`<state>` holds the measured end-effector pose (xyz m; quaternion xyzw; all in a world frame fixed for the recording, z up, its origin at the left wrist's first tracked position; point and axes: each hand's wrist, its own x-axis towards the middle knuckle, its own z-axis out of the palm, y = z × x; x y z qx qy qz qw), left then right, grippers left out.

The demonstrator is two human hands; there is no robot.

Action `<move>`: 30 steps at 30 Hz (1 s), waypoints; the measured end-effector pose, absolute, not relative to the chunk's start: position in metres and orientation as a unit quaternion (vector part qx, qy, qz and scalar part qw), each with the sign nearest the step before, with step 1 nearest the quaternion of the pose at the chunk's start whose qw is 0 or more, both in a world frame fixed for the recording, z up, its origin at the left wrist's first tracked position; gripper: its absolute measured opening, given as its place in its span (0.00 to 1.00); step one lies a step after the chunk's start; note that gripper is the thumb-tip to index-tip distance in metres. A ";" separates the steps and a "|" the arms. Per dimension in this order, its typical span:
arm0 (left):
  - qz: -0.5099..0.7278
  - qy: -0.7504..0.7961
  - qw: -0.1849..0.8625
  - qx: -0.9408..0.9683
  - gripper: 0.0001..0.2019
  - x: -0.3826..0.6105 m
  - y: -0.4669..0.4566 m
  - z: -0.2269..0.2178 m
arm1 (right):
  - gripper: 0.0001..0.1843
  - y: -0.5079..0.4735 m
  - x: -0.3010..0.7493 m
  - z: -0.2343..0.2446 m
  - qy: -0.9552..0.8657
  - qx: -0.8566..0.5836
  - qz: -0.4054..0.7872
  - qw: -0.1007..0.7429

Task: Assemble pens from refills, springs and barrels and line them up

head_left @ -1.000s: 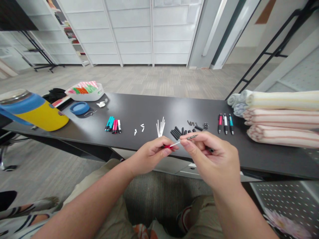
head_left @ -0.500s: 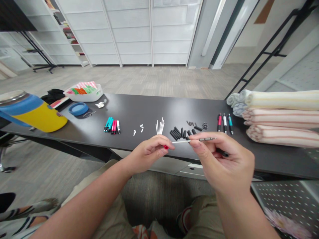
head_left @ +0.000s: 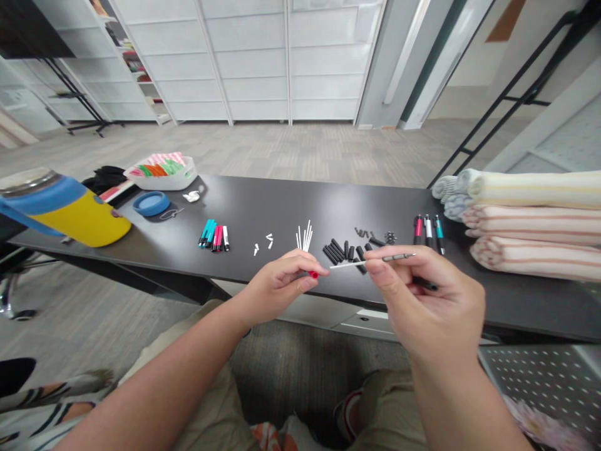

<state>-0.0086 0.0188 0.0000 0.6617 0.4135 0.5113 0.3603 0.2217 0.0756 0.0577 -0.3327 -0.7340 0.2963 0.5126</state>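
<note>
My left hand (head_left: 282,285) is closed around a red pen barrel (head_left: 313,274), of which only the tip shows past my fingers. My right hand (head_left: 425,297) pinches a thin white ink refill (head_left: 357,264) with a metal spring end, held level and just clear of the barrel's mouth. A black pen part (head_left: 425,285) also lies tucked in my right palm. Both hands hover in front of the near edge of a dark table (head_left: 282,213).
On the table lie white refills (head_left: 304,238), black pen grips (head_left: 340,250), small springs (head_left: 361,232), coloured barrels (head_left: 213,235), three assembled pens (head_left: 426,228), small white bits (head_left: 263,243). Folded towels (head_left: 530,219) sit right; a yellow-blue bottle (head_left: 70,213), blue lid (head_left: 150,203) and white tray (head_left: 162,170) left.
My right hand has drawn the white refill rightward out of the red barrel; the refill's end now hangs free of the barrel tip. My left hand has barely moved.
</note>
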 end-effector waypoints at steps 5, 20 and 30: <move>0.514 0.427 0.338 0.663 0.09 -0.007 0.019 0.001 | 0.03 0.074 0.219 0.053 -0.731 -0.319 0.305 0.520; 0.164 0.616 0.015 0.770 0.15 -0.023 0.059 -0.011 | 0.20 0.125 0.189 -0.002 -0.734 -0.479 0.372 0.305; 0.046 0.586 -0.093 0.803 0.12 -0.012 0.070 0.006 | 0.22 0.130 0.188 0.001 -0.722 -0.531 0.363 0.256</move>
